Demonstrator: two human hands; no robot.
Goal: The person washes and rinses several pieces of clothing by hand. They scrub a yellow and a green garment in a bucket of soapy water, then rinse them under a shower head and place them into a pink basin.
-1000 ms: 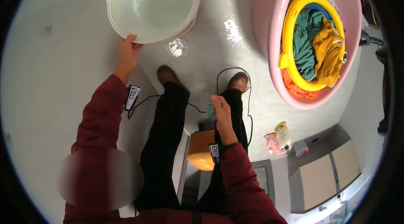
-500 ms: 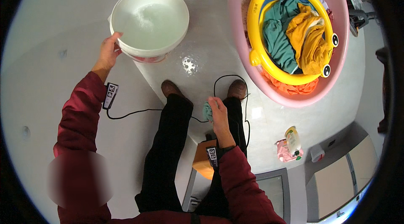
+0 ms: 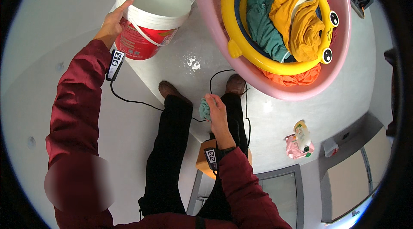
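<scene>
My left hand (image 3: 112,23) is closed on the near left rim of a bucket (image 3: 140,41) with a white rim and a red printed side. The bucket tilts away from me, its mouth toward the far side, with its white handle hanging down the near side. Clear water shows inside, close to the far rim. Near my knees, my right hand (image 3: 218,116) holds a small bunched green cloth (image 3: 204,109) between thumb and fingers. Part of that cloth is hidden by the fingers.
To the right stands a large pink tub (image 3: 275,93). A yellow basin (image 3: 235,49) with cartoon eyes sits in it, holding green and mustard clothes; orange cloth (image 3: 297,77) lies below. A bottle (image 3: 302,134) and pink packet (image 3: 297,147) are farther right. An orange stool (image 3: 202,160) is beneath me.
The bucket has gone from nearly upright to tipped away, baring its red side. My left hand rose with its rim. My right hand keeps the green cloth; the view shifted slightly.
</scene>
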